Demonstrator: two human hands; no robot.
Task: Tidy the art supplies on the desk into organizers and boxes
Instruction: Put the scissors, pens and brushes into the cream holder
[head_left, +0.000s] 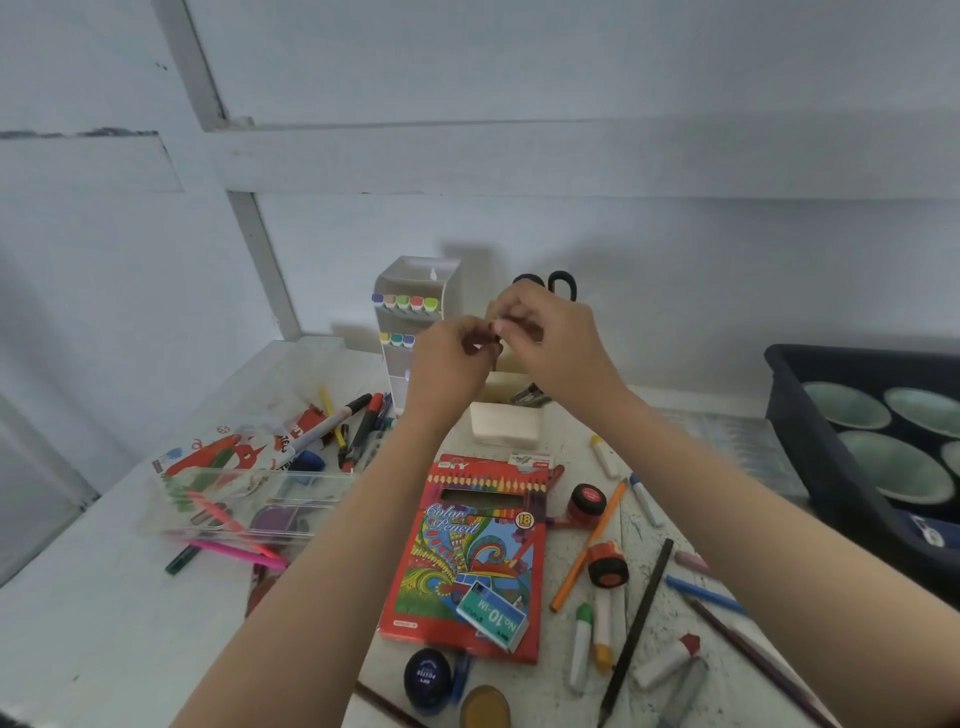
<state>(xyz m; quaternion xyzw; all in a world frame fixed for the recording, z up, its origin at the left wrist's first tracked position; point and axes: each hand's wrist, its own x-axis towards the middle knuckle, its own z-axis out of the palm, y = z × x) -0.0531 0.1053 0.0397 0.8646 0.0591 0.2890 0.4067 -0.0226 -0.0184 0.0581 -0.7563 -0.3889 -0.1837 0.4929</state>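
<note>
**Desk:** What is held?

**Photographer:** A small dark item (492, 339), too small to identify. It is pinched between the fingertips of the left grip (449, 364) and the right grip (553, 332), both closed on it, raised above the worktop (78, 623).

**Desk:** How will it handle?

**Photographer:** Light and stiff, by the look of it, and easily dropped. A fingertip pinch at each end seems the surest hold.

**Desk:** And around the grips?

**Photographer:** The white marker organizer (415, 280) stands just behind the left grip, and the scissors (563, 285) are behind the right. The colour pencil box (467, 551) lies below both, nearer the person, among loose pens.
</note>
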